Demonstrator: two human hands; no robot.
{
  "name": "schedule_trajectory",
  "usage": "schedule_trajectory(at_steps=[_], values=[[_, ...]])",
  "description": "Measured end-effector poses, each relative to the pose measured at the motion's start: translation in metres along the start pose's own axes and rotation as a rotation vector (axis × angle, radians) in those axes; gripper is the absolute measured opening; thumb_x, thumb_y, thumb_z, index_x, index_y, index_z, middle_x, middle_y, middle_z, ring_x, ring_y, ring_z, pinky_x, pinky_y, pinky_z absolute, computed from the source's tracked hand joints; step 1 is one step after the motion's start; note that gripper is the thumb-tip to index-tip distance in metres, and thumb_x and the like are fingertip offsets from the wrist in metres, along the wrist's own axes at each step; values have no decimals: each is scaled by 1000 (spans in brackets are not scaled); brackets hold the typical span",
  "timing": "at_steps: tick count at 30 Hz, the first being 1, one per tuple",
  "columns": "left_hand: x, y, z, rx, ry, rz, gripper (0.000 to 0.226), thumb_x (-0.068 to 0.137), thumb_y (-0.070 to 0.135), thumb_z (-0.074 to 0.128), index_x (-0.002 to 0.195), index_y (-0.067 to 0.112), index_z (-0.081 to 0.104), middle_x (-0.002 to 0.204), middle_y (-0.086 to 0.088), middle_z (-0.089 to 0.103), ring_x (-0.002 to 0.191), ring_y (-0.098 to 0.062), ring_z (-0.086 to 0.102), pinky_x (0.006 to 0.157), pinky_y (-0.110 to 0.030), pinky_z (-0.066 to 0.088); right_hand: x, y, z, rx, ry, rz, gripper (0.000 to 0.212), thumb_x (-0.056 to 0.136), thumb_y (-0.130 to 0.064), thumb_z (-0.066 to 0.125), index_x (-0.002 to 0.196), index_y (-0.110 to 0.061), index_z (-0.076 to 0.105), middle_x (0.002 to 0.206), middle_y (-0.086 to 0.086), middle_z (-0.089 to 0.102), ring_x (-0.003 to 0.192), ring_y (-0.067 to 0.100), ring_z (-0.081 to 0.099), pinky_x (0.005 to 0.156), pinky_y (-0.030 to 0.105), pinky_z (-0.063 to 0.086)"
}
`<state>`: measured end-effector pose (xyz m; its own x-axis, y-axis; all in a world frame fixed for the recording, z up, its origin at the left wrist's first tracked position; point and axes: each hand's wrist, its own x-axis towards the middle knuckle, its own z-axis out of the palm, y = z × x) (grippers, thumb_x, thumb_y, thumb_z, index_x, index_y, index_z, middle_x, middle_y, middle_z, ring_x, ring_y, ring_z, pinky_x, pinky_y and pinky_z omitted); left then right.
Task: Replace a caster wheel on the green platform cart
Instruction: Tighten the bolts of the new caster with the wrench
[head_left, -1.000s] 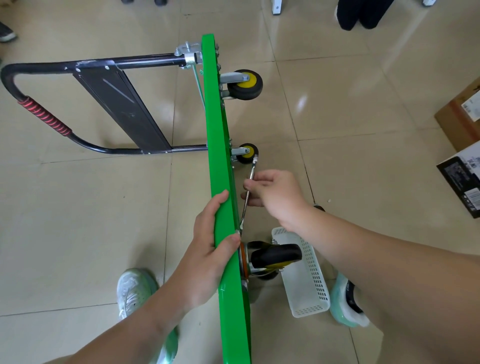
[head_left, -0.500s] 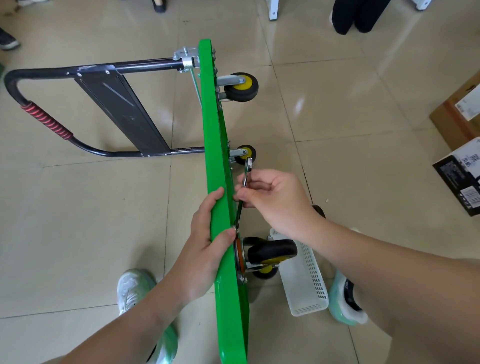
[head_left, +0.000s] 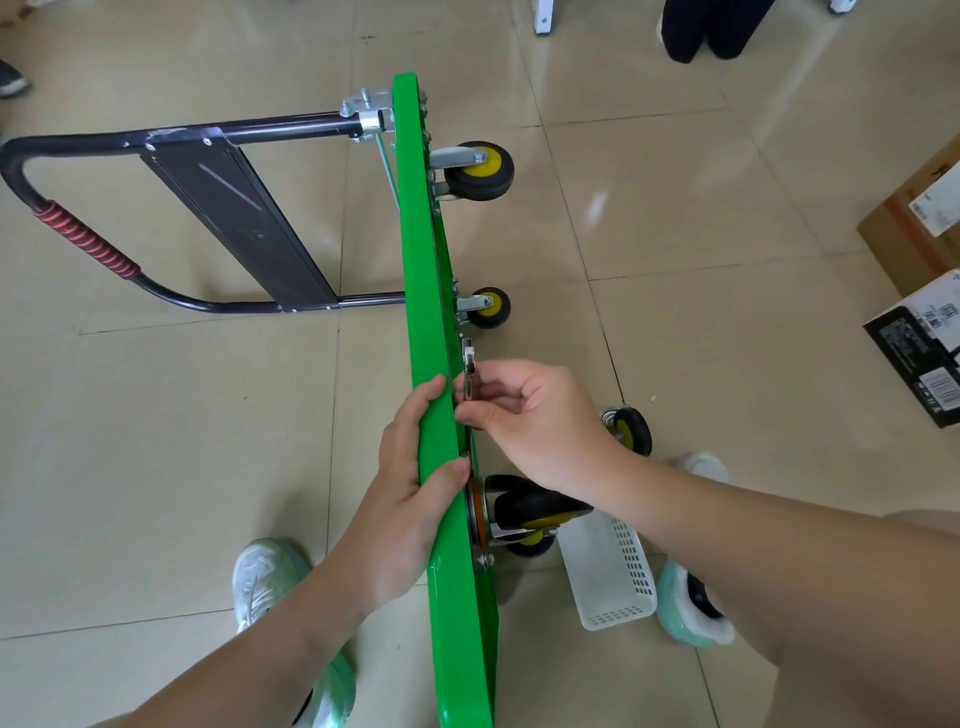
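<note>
The green platform cart (head_left: 431, 322) stands on its long edge, its underside facing right. My left hand (head_left: 410, 488) grips the upper edge of the deck. My right hand (head_left: 535, 415) pinches a silver wrench (head_left: 469, 364) that lies close along the underside, its lower end hidden behind my fingers. Just below my hands a black and yellow caster (head_left: 535, 512) sits on the deck. Two more casters (head_left: 480, 170) (head_left: 488, 307) stick out farther up. A loose caster wheel (head_left: 631, 430) lies on the floor behind my right wrist.
The black folding handle (head_left: 171, 208) with a red grip lies on the floor to the left. A white perforated basket (head_left: 610, 577) sits by my right shoe (head_left: 693, 608). Cardboard boxes (head_left: 914, 228) stand at the right edge. Another person's dark legs (head_left: 711, 26) are at the top.
My right hand has swung the wrench in toward the deck, from angled away to almost flat against the underside. My left hand keeps its grip on the edge.
</note>
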<state>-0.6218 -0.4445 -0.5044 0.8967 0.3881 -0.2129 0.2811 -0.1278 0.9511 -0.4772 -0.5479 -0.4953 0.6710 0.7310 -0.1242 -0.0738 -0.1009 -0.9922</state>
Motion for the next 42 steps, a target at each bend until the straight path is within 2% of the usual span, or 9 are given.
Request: schedule_trajectory(at_steps=[4,6,12,19,24,27,31,34,42], values=[[0,-1,0,2,1,-14,71,88,41,57,148,62,27,155,16,34,141,-2,41,121,-44,36,-9,3,2,-50,31,-28,34,86,6,70,100,-25,72,92,-8,76,91,11,74,90,27,58],[0,-1,-1,-12,-5,-20,72,86,46,58,148,63,28,157,11,36,143,-8,42,122,-47,35,-16,7,2,-77,44,-45,38,86,7,70,96,-30,72,88,-13,76,90,9,74,88,23,57],[0,-3,-2,-11,-9,-28,72,81,54,56,146,68,27,156,8,39,142,-18,45,121,-52,36,-1,6,-2,-22,34,38,29,84,7,72,98,-18,73,90,-3,77,89,15,75,86,27,59],[-1,-1,-1,0,-5,-19,69,81,56,55,143,70,28,157,10,36,144,-13,42,123,-50,32,48,23,-5,27,36,354,17,90,-9,71,107,-7,69,101,13,76,92,25,75,85,41,62],[0,1,-2,14,5,-16,68,79,57,54,140,72,28,154,15,36,142,-5,41,123,-46,33,62,30,0,66,-4,460,15,93,-7,68,106,2,69,100,17,75,83,26,75,78,38,63],[-1,1,-2,22,2,-19,68,81,57,54,141,71,27,155,16,35,143,-3,40,123,-45,32,63,22,-5,47,85,434,3,92,-4,68,94,-3,70,96,17,73,75,24,74,73,37,63],[-1,2,-2,44,-7,-20,66,90,43,54,142,70,25,157,17,34,144,0,36,125,-43,29,61,5,-20,123,217,316,11,91,-2,68,101,-8,68,95,13,73,83,23,75,75,33,62],[-1,2,-2,33,-3,-18,67,86,52,55,143,70,25,157,14,35,145,-3,37,125,-45,30,43,-12,-22,100,187,181,16,89,0,71,98,-13,70,84,6,76,83,22,76,76,34,62],[0,-1,0,4,12,-7,70,80,55,55,143,69,28,155,10,38,142,-12,42,121,-49,36,-5,-8,-10,41,17,18,31,82,10,72,94,-18,72,88,-1,76,89,16,74,90,33,59]])
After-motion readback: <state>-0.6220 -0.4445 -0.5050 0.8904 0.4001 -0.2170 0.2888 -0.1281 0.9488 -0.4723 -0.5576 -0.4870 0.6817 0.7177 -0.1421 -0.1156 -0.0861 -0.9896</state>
